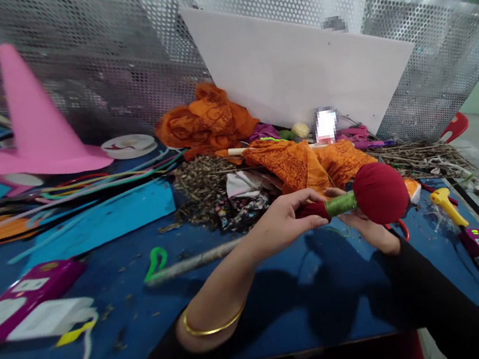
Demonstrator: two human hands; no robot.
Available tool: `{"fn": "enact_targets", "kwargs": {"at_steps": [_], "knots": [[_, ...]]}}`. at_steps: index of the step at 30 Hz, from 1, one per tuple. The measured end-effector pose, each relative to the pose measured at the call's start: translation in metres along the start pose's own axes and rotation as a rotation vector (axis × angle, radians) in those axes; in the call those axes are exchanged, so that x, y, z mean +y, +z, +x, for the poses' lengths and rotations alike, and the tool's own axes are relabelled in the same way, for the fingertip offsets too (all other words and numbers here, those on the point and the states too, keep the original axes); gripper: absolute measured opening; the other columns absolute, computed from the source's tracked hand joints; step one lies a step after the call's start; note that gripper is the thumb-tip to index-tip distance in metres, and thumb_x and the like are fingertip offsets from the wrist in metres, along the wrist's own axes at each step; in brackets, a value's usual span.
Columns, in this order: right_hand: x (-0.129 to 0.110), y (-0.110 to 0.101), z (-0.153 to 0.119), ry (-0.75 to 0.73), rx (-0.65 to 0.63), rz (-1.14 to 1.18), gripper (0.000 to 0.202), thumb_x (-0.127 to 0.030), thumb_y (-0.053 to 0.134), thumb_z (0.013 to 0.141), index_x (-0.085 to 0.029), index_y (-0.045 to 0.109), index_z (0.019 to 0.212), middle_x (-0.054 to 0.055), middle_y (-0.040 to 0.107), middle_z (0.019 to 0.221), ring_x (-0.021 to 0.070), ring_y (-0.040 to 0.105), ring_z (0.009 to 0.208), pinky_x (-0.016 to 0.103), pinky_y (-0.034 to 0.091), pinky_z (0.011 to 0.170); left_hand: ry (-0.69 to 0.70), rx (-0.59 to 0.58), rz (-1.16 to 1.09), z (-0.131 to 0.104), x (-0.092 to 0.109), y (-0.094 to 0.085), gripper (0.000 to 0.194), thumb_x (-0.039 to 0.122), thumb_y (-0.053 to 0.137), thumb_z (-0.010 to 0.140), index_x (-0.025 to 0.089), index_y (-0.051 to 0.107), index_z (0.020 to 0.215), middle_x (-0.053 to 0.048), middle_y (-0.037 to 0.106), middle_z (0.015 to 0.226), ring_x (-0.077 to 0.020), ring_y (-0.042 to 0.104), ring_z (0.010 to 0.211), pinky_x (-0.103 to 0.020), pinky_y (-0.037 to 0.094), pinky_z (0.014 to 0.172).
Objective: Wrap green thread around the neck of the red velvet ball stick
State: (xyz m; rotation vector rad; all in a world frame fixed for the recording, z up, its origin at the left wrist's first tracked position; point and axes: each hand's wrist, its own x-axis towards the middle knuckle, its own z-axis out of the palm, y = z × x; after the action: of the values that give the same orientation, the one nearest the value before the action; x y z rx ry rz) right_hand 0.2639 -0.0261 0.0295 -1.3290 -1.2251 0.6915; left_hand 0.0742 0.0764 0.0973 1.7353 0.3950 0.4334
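A round ball covered in dark red cloth (380,192) is held above the table, its neck bound with green thread (340,205). My left hand (289,220) is closed around the gathered red cloth below the binding. Behind and under the neck, my right hand (362,223) supports it with the fingers bent, partly hidden by the ball. Orange patterned cloth (295,161) lies just beyond both hands. A stick with a bright green loop at its end (189,265) lies under my left forearm.
A pink felt-like pointed hat (32,115) stands at the back left beside a tape roll (128,145). Purple power strips (34,294) lie left and right. A yellow glue gun (448,207) is at the right. Dry twigs (203,179), a lit phone (325,125) and a white board (293,61) are behind.
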Motion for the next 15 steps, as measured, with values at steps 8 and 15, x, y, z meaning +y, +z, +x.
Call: {"fn": "enact_targets", "kwargs": {"at_steps": [8, 15], "knots": [[-0.014, 0.024, -0.023, -0.165, 0.044, -0.304, 0.024, -0.033, 0.051, 0.094, -0.023, 0.064, 0.076, 0.001, 0.059, 0.065, 0.0167, 0.056, 0.064, 0.03, 0.047, 0.066, 0.028, 0.054, 0.073, 0.008, -0.013, -0.001, 0.022, 0.028, 0.065, 0.074, 0.016, 0.062, 0.093, -0.003, 0.07, 0.086, -0.0187, 0.065, 0.082, -0.031, 0.051, 0.077], [-0.031, 0.024, -0.031, -0.53, -0.083, -0.21, 0.021, -0.026, 0.048, 0.093, -0.023, 0.067, 0.083, 0.009, 0.065, 0.095, 0.0266, 0.06, 0.105, 0.047, 0.045, 0.094, 0.044, 0.023, 0.09, 0.017, -0.028, 0.003, 0.021, 0.03, 0.064, 0.076, 0.016, 0.06, 0.091, -0.005, 0.071, 0.09, -0.0204, 0.066, 0.086, -0.032, 0.052, 0.079]]}}
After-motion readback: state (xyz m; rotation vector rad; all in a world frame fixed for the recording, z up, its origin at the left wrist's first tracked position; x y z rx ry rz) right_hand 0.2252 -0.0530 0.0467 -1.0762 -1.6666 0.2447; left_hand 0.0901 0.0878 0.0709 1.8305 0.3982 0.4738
